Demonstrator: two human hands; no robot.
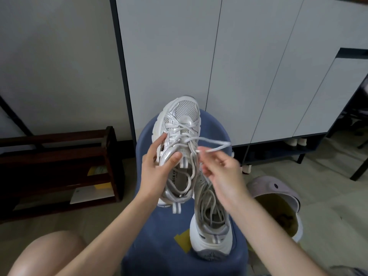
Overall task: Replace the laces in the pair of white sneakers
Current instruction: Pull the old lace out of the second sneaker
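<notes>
Up close, right hand (221,168) pinching the white lace (214,144) near its tip, left hand (157,166) gripping the raised sneaker (180,124) by its side, thumb on the tongue, second sneaker (211,226) lying on the blue stool (159,246) beneath, lavender clog (278,196) on the floor at right, dark wooden rack (59,166) at left.

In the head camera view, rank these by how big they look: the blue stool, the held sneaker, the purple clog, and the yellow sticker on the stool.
1. blue stool
2. held sneaker
3. purple clog, partly cut off by the arm, so close to the sneaker
4. yellow sticker
</notes>
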